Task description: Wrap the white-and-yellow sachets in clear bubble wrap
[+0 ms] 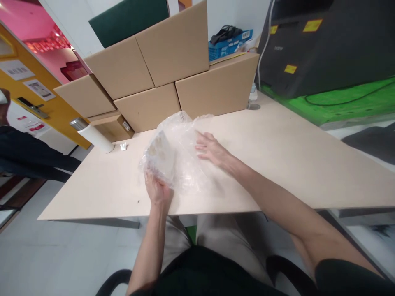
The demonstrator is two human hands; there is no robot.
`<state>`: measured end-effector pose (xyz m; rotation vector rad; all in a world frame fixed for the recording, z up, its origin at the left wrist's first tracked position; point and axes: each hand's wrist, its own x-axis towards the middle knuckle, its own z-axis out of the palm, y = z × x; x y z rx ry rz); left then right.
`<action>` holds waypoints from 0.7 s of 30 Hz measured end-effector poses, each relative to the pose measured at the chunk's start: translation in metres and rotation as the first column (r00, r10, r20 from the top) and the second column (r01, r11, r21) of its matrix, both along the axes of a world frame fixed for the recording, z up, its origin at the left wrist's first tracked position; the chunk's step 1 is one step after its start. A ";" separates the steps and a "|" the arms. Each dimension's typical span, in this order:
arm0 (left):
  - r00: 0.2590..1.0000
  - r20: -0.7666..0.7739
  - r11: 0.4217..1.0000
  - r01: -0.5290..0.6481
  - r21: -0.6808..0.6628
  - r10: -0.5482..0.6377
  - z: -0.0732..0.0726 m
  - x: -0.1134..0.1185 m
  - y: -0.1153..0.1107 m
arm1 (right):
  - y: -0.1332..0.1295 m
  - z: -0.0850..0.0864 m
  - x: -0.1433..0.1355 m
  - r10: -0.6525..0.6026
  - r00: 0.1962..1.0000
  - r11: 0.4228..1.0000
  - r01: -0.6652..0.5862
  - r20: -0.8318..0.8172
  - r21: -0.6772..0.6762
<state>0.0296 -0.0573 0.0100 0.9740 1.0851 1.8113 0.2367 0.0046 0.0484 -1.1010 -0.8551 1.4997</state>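
On the pale table (286, 164) lies a sheet of clear plastic wrap (188, 168), crumpled and spread out. A light, flat item (160, 154) sits in the wrap's left part, seen blurred through the film. My left hand (156, 190) grips the lower edge of this wrapped item, its fingers partly hidden beneath it. Over the wrap's right side, my right hand (212, 150) has its fingers apart and touches or hovers just above the film; it holds nothing.
Cardboard boxes (148, 109) are stacked along the table's back. A white bottle (97, 137) and a small crumpled scrap (123, 146) are at the back left. A large dark machine (327, 49) stands at the right. At the far left is a person (31, 152).
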 end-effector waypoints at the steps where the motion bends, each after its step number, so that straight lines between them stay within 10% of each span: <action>1: 0.999 0.037 1.000 -0.005 0.029 0.004 0.001 0.001 -0.001 | -0.004 0.001 -0.003 0.051 0.999 0.998 -0.052 -0.017 -0.027; 8: 0.961 -0.172 0.975 -0.224 -0.013 0.218 -0.007 -0.030 -0.008 | 0.002 -0.005 -0.003 0.020 0.998 0.995 -0.014 -0.052 0.103; 11: 0.777 -0.517 0.911 -0.411 0.013 0.358 -0.009 -0.057 -0.017 | 0.014 -0.007 0.008 -0.096 0.995 0.988 0.100 -0.040 0.120; 15: 0.551 -0.808 0.959 -0.276 0.055 0.205 -0.005 -0.081 -0.027 | 0.026 -0.011 0.022 -0.207 0.978 0.973 0.206 0.001 0.106; 21: 0.820 -0.464 0.893 -0.433 -0.118 0.336 -0.008 -0.113 -0.029 | 0.040 -0.023 0.043 -0.276 0.953 0.960 0.267 0.120 0.086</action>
